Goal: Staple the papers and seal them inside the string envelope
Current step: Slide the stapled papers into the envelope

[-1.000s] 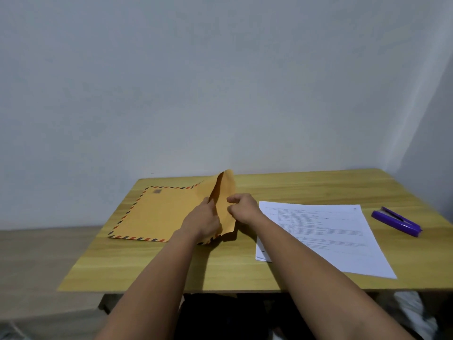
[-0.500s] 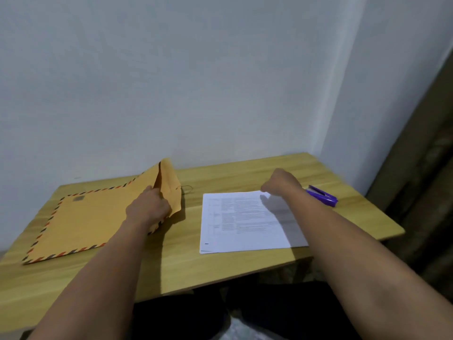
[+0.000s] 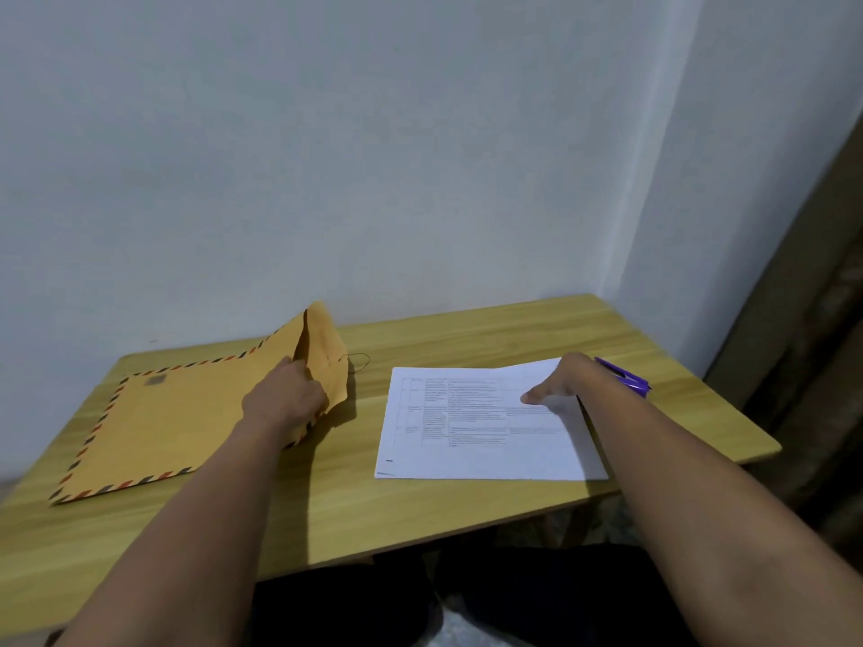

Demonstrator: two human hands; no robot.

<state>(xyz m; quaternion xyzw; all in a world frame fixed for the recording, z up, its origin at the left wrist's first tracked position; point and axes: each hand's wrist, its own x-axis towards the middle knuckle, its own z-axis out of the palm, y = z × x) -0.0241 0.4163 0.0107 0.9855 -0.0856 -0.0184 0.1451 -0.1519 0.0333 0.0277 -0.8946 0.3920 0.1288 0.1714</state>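
A light wooden table (image 3: 420,516) with a visible grain fills the lower half of the view, pushed into a corner of plain pale blue-grey walls (image 3: 373,156). At the far right edge of the room, a dark brown vertical surface (image 3: 822,319) stands beyond the corner; what it is cannot be told.

On the left part of the table lies a large tan string envelope (image 3: 177,427) with a red and dark striped border. The left hand (image 3: 287,401) grips its open right end, fingers curled over the edge, so the flap (image 3: 322,352) stands up off the table. A thin dark string (image 3: 358,361) loops out from the flap onto the wood.

To the right, well apart from the envelope, a stack of white printed papers (image 3: 476,436) lies flat on the table. The right hand (image 3: 567,378) rests at the stack's far right corner with the thumb extended across the top sheet; that corner appears slightly raised, and the other fingers are hidden, so the grip cannot be told.

Just behind the right hand, a purple stapler (image 3: 628,379) lies on the table, partly hidden by the wrist.
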